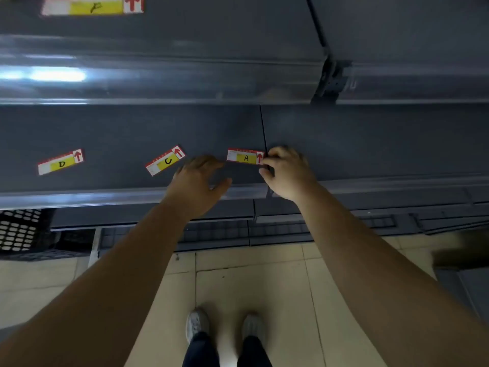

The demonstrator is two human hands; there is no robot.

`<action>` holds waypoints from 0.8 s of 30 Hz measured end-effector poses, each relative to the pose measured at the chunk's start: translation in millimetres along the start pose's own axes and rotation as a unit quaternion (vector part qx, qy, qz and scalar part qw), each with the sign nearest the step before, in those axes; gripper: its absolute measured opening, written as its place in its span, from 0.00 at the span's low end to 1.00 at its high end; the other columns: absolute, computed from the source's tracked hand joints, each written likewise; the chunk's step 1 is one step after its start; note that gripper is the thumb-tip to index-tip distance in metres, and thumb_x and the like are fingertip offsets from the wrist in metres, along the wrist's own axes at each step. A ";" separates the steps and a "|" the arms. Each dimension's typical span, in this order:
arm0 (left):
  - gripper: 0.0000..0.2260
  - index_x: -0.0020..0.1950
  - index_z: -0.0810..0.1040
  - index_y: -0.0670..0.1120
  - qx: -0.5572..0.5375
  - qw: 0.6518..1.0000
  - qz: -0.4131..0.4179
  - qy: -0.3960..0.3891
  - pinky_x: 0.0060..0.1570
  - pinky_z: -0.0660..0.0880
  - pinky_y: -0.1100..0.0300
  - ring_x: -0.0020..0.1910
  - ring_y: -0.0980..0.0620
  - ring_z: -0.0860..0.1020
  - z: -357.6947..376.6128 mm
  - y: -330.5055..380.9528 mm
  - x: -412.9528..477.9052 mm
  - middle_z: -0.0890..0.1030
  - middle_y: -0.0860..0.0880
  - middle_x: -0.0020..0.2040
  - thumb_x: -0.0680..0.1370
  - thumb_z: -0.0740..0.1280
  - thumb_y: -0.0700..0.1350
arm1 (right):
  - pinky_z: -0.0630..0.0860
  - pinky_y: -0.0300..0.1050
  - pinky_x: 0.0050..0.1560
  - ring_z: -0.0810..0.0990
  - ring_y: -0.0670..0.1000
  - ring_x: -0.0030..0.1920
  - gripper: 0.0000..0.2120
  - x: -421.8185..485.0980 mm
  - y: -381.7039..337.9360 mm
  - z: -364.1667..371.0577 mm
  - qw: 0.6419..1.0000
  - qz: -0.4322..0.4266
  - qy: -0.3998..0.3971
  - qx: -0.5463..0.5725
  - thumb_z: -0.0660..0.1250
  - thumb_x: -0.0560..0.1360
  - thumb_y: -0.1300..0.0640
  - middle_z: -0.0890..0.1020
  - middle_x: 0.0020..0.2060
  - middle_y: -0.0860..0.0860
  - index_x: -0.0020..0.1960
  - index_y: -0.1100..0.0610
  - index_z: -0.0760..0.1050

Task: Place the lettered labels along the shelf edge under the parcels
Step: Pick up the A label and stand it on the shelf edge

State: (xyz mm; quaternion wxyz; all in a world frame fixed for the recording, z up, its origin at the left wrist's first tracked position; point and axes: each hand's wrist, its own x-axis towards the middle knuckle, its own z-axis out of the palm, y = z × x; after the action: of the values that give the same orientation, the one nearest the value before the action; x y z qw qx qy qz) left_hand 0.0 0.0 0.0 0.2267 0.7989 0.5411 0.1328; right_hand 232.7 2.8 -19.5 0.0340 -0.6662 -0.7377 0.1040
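Three lettered labels lie on the dark grey shelf (119, 133): label D (60, 162) at the left, label C (165, 160) tilted in the middle, label A (245, 156) at the right. My right hand (287, 172) pinches the right end of label A by its red arrow. My left hand (197, 181) hovers with spread fingers just left of label A, its fingertips close to the label's left end. The clear plastic shelf edge strip (79, 198) runs below the labels. A label marked F (92, 6) sits on the shelf above. No parcels are in view.
A black perforated crate (21, 231) stands under the shelf at the left. An upper shelf rail (158, 78) overhangs the back. A shelf upright (330, 80) stands at the right. Beige floor tiles (264, 282) and my shoes (197, 324) are below.
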 end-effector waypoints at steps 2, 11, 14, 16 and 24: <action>0.20 0.64 0.74 0.47 -0.002 1.000 0.002 0.013 0.63 0.66 0.47 0.62 0.45 0.71 0.8 0.2 0.7 0.74 0.47 0.64 0.76 0.65 0.55 | 0.62 0.54 0.66 0.67 0.55 0.66 0.18 -3.4 1.1 2.4 1.000 -0.009 0.001 -0.002 0.59 0.80 0.46 0.73 0.63 0.50 0.65 0.51 0.75; 0.19 0.64 0.73 0.49 -0.026 0.999 -0.023 0.023 0.62 0.68 0.46 0.62 0.48 0.71 0.9 0.1 -0.8 0.73 0.49 0.64 0.76 0.65 0.55 | 0.61 0.55 0.69 0.65 0.55 0.69 0.25 8.8 3.2 -2.1 1.000 -0.004 0.010 -0.002 0.65 0.76 0.44 0.70 0.67 0.52 0.71 0.51 0.69; 0.19 0.63 0.74 0.48 -0.029 0.999 -0.025 0.026 0.61 0.69 0.46 0.60 0.47 0.72 0.7 -3.1 -2.0 0.74 0.49 0.63 0.76 0.65 0.55 | 0.56 0.56 0.71 0.60 0.56 0.72 0.25 15.5 2.8 -1.9 0.999 -0.001 -0.027 -0.021 0.66 0.75 0.42 0.65 0.71 0.51 0.69 0.48 0.70; 0.19 0.63 0.74 0.47 -0.029 0.999 -0.020 0.030 0.60 0.71 0.46 0.59 0.46 0.73 0.9 -5.4 -2.6 0.75 0.48 0.62 0.76 0.66 0.55 | 0.55 0.57 0.71 0.59 0.56 0.72 0.21 16.1 1.4 -3.1 0.999 -0.004 -0.031 -0.014 0.67 0.75 0.43 0.65 0.71 0.50 0.66 0.47 0.73; 0.18 0.62 0.74 0.48 -0.036 0.999 -0.023 0.025 0.60 0.70 0.45 0.59 0.47 0.73 -1.6 -2.2 1.3 0.75 0.48 0.62 0.76 0.65 0.55 | 0.54 0.54 0.70 0.60 0.54 0.71 0.22 20.9 -6.7 -4.8 0.999 0.013 -0.026 0.016 0.70 0.72 0.48 0.66 0.69 0.49 0.65 0.47 0.72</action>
State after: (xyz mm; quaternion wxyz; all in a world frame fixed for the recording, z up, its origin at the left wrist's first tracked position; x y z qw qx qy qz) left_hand -2.0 2.2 0.3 0.2448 0.7736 0.5600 0.1671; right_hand 224.8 23.4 -15.3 0.0244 -0.6723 -0.7277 0.1337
